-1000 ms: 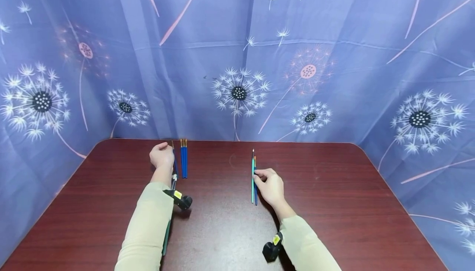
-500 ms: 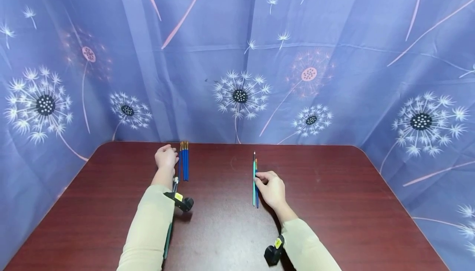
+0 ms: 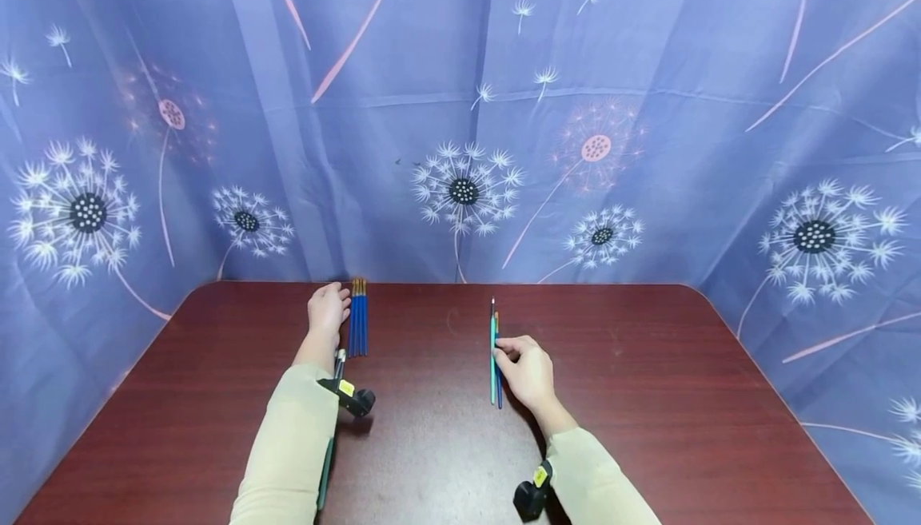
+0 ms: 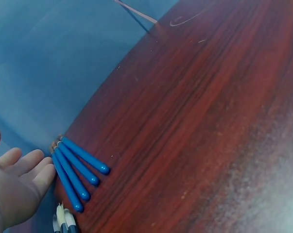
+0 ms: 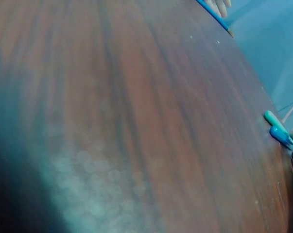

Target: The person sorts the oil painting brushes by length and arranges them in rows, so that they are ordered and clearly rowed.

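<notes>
Several blue paintbrushes lie side by side near the table's back edge, bristles pointing away. My left hand is at their left side. In the left wrist view its fingers reach out straight, fingertips right at the outermost blue brush. To the right, a mint-green paintbrush and a darker blue paintbrush lie alongside each other. My right hand pinches the darker blue one between thumb and forefinger. In the right wrist view only the ends of the mint-green brush and the blue brush show beside the fingertips.
White-tipped brushes lie under my left wrist, with a green handle showing beside the sleeve. A blue curtain with dandelion prints hangs behind the dark red table.
My left hand has moved right, sliding a lone blue paintbrush up against the other blue ones, and its fingers have straightened. The right hand stays at its brush. The head view has tilted slightly.
</notes>
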A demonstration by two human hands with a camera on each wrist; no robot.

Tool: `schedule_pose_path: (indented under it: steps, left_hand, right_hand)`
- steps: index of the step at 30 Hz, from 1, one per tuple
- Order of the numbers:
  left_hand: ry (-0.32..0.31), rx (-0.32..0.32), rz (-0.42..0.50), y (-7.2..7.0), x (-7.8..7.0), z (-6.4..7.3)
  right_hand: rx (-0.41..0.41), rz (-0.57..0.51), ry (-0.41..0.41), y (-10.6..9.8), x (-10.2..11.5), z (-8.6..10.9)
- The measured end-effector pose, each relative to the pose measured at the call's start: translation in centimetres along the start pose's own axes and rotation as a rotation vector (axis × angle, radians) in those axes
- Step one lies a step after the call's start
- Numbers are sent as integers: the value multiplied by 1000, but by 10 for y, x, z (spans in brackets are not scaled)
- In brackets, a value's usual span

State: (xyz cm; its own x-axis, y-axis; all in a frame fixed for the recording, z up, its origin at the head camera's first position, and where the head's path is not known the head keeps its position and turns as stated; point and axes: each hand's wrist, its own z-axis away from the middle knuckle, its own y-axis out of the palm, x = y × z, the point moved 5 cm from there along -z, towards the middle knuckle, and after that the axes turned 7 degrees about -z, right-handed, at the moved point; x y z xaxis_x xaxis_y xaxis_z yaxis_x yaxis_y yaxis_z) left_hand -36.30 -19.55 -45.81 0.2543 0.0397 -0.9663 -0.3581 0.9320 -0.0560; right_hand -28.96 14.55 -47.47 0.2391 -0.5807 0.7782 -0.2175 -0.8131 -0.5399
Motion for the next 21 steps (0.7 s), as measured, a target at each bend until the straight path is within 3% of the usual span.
schedule_pose_path:
  steps: [6, 21]
  left_hand:
    - [5, 27, -36, -1, 0, -1]
    - [18, 3, -72, -10, 3, -2]
  right_hand:
    - [0, -2, 9, 1, 0, 1]
    - [-10, -6, 8, 0, 0, 1]
